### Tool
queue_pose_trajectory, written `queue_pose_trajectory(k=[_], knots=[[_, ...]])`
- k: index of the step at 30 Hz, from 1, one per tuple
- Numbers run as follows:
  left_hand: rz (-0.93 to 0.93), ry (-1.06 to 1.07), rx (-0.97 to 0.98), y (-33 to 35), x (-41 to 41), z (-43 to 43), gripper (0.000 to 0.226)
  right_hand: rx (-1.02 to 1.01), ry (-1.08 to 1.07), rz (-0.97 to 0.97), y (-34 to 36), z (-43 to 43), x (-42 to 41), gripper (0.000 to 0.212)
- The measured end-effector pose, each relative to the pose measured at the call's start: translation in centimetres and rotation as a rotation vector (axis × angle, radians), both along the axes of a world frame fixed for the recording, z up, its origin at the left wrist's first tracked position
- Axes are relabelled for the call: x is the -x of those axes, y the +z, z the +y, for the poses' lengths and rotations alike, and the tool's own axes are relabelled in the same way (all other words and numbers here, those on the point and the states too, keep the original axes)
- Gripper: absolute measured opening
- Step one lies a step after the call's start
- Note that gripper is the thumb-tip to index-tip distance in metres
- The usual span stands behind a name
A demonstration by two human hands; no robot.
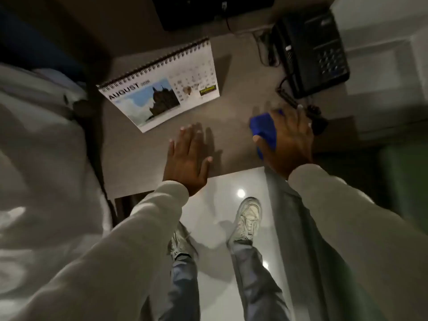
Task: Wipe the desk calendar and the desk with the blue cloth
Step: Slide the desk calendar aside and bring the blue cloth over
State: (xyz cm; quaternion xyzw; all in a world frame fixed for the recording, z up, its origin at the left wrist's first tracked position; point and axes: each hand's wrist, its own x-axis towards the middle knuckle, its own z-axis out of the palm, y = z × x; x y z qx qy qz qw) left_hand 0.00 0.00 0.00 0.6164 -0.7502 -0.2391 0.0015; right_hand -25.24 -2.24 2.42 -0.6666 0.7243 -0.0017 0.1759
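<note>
The white spiral-bound desk calendar [162, 89] was open to AUGUST with a photo of a dark building against blue sky, sitting skewed on the grey-brown desk [234, 93] toward the back left. The bright blue cloth [264, 129] was bunched up flat on the desk near the front right edge, mostly covered from the right, well apart from the calendar.

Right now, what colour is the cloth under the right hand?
Blue cloth, seen in the head view.

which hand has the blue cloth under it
The right hand, pressing the blue cloth near the phone; the left hand lies flat and bare.
</note>
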Motion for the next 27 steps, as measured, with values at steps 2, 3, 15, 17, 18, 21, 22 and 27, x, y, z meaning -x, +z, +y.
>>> queue_pose_trajectory(k=[2,3,15,17,18,21,22,27], knots=[[-0.041,0.030,0.014,-2.2,0.3,-0.1,0.071,-0.017,-0.034,0.001,-2.0,0.3,-0.1,0.074],[-0.067,0.039,0.013,-3.2,0.3,0.0,0.071,-0.019,-0.028,-0.004,-3.0,0.7,0.0,0.073],[-0.274,-0.076,-0.055,0.5,-1.3,-1.2,0.076,-0.009,-0.047,-0.037,-3.8,-0.4,0.2,0.050],[-0.300,-0.148,-0.007,3.3,-2.3,-2.2,0.076,0.064,-0.087,-0.090,-3.3,-0.3,0.1,0.048],[-0.302,-0.178,0.026,4.6,-3.0,-2.6,0.075,0.110,-0.107,-0.105,-3.1,-0.1,-0.1,0.048],[-0.289,-0.244,0.154,7.0,-5.7,-4.9,0.072,0.131,-0.240,-0.306,-2.8,0.1,-1.7,0.054],[-0.279,-0.273,0.201,7.6,-6.6,-5.8,0.072,0.107,-0.287,-0.390,-2.5,0.3,-2.5,0.057],[-0.330,-0.412,0.333,9.1,-10.0,-12.2,0.078,0.285,-0.448,-0.627,-1.7,2.0,-9.9,0.055]])
